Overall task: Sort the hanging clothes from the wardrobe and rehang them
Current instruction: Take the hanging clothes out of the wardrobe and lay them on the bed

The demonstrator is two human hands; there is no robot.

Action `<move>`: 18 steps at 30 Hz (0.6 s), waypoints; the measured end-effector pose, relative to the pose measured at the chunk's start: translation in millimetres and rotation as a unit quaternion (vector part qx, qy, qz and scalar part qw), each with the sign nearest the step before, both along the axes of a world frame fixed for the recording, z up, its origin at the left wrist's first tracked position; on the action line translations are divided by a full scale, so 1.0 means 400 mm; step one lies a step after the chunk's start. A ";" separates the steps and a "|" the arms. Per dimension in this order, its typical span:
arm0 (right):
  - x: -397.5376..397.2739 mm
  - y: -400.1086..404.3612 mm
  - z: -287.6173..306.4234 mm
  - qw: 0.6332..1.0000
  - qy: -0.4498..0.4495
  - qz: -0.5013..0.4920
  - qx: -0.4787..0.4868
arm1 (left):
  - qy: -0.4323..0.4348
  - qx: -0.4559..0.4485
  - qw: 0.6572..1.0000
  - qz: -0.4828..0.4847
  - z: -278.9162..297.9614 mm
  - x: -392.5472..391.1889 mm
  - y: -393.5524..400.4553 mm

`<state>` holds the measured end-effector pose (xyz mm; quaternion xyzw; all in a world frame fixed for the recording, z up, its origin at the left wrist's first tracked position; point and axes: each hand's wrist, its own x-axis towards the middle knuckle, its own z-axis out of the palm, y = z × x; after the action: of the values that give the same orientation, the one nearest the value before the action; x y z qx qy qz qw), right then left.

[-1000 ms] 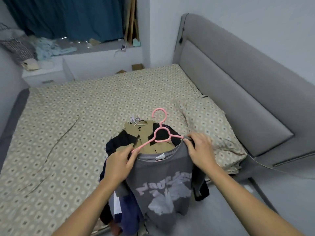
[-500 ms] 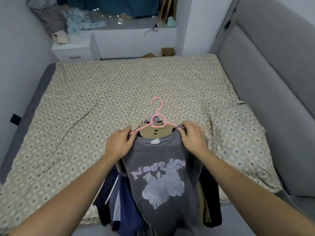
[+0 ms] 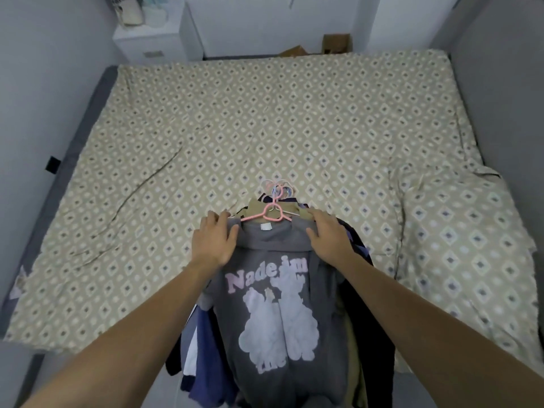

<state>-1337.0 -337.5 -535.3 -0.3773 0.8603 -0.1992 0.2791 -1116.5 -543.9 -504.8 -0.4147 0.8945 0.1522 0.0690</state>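
Observation:
A grey T-shirt (image 3: 282, 293) with a pale pink print lies on a pink hanger (image 3: 272, 214), on top of a pile of hung clothes (image 3: 206, 348) draped over the bed's near edge. Other hanger hooks (image 3: 278, 187) bunch together just beyond the pink one. A tan garment (image 3: 259, 206) shows under the hanger. My left hand (image 3: 215, 240) lies flat on the shirt's left shoulder, fingers stretched out. On the right shoulder rests my right hand (image 3: 326, 235), also flat on the cloth.
The bed (image 3: 235, 128) with a beige diamond-pattern cover fills the view. A pillow (image 3: 459, 245) lies at the right, the grey headboard (image 3: 500, 83) behind it. A white nightstand (image 3: 147, 45) and cardboard boxes (image 3: 335, 44) stand beyond the far edge.
The shirt on its hanger went down onto the pile. Both hands let go of its shoulders and now lie flat on them. The camera tilted down and turned left.

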 end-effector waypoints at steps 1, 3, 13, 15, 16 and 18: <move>0.000 0.007 -0.001 1.000 -0.002 -0.001 -0.003 | 0.001 0.003 1.000 -0.004 0.006 -0.003 0.008; 0.004 0.022 0.018 1.000 0.000 -0.008 -0.016 | 0.007 0.003 1.000 -0.020 0.025 -0.007 0.023; 0.124 0.178 0.243 0.979 0.106 -0.135 -0.105 | 0.094 -0.042 0.978 -0.179 0.246 -0.059 0.080; 0.176 0.233 0.293 0.970 0.128 -0.173 -0.111 | 0.121 -0.047 0.967 -0.218 0.291 -0.063 0.105; 0.205 0.261 0.318 0.965 0.139 -0.192 -0.113 | 0.131 -0.047 0.961 -0.237 0.313 -0.062 0.120; 0.265 0.315 0.366 0.952 0.163 -0.232 -0.114 | 0.149 -0.041 0.949 -0.276 0.357 -0.053 0.154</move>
<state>-1231.1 -211.5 -388.8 -0.2243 0.9294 -0.2909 0.0368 -1137.6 -482.4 -362.0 -0.1267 0.9795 0.1505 -0.0429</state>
